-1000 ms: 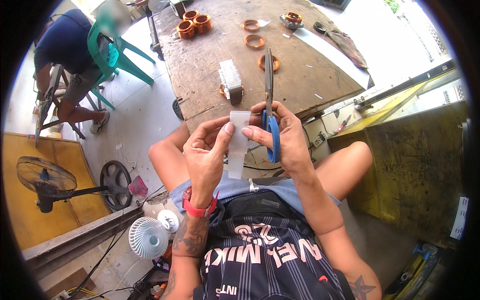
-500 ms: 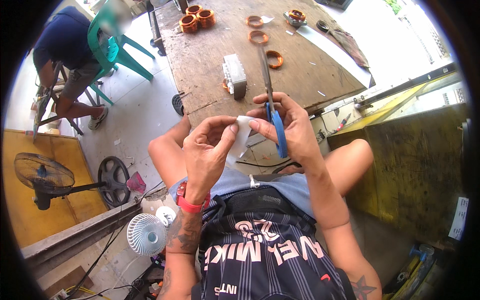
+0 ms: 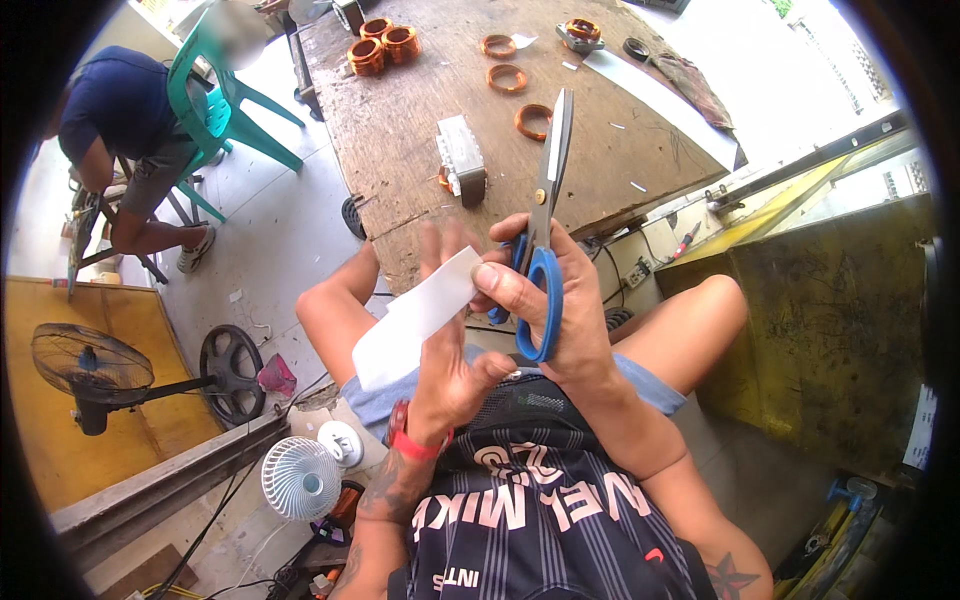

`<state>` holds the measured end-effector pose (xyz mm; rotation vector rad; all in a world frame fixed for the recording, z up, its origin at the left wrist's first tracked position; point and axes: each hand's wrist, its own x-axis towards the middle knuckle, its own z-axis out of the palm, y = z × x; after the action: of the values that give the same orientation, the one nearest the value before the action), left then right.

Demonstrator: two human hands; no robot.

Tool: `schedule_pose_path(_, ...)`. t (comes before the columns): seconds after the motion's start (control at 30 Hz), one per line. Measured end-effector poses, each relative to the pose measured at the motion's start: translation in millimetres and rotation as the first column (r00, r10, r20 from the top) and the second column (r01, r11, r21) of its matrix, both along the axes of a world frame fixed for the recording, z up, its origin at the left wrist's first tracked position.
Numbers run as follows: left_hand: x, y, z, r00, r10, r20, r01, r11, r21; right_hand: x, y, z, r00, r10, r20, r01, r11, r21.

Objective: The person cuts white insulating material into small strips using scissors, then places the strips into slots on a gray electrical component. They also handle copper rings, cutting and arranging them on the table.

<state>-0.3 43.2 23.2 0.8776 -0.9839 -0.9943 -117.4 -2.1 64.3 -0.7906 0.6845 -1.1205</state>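
Observation:
My right hand [image 3: 582, 325] is closed round the blue-handled scissors [image 3: 541, 215], whose blades point up and away from me and look closed. Its thumb and finger also pinch one end of a white paper strip [image 3: 405, 325], which slants down to the left. Behind the strip is my left hand [image 3: 447, 375], its thumb spread apart and its raised fingers blurred; the strip partly covers it. I cannot tell whether the left palm touches the strip. Beyond my hands, a small transformer with a metal core [image 3: 461, 160] stands on the wooden table [image 3: 400, 110].
Copper wire coils [image 3: 384, 46] sit at the table's far left, with loose coil rings [image 3: 507, 78] nearer its middle. A long white sheet [image 3: 660, 110] lies along the right. A small white fan [image 3: 302, 478] stands at lower left. Another person [image 3: 125, 110] is bent over beside a green chair [image 3: 235, 115].
My left hand has let go of the paper strip and opened behind it. The strip now hangs from my right hand, slanting left. The scissors have turned, showing their blades side-on.

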Motion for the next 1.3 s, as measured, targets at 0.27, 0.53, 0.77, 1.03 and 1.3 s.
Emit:
schedule_pose_path(0.27,14.3,-25.1,2.0,0.914,0.105,-0.393,-0.110,0.994,0.009,13.2,-0.8,-12.2,0.986,-0.158,-0.057,0.154,0.986,-0.065)
schedule_pose_path(0.53,35.5,-13.5,13.5,0.980,0.188,0.066,-0.197,0.963,0.184,6.4,-3.4,-20.3,0.997,-0.067,-0.044,0.064,0.995,-0.072)
schedule_pose_path(0.77,49.3,-27.0,19.9,0.984,0.172,-0.045,-0.153,0.948,0.281,-34.0,17.2,-35.1,0.785,0.114,-0.609,-0.148,0.989,-0.006)
schedule_pose_path(1.03,39.5,-34.0,28.7,0.989,0.111,-0.093,-0.079,0.952,0.297,-28.1,35.5,-55.6,0.765,0.062,-0.641,-0.217,0.962,-0.165)
schedule_pose_path(1.3,36.1,-36.9,18.2,0.990,0.076,-0.121,-0.035,0.951,0.308,-30.4,33.6,-50.9,0.745,0.045,-0.665,-0.195,0.969,-0.152)
